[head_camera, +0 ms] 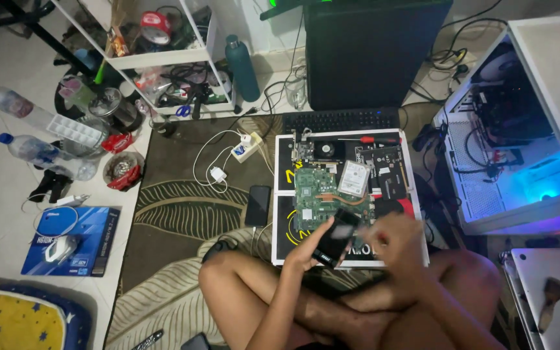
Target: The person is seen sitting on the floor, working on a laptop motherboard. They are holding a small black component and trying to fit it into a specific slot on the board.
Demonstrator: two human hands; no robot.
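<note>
Glossy black plastic part, matt green circuit board, shiny metal drive.

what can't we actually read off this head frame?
- Right hand: motion-blurred; its grip and anything in it cannot be told.
- Small black rectangular device in the left hand: too small to identify; lower end covered by fingers.
- Green circuit board on the white-framed tray: near edge hidden behind the device and hands; components too small.
- Silver laptop: cut off by the right and bottom edges.
</note>
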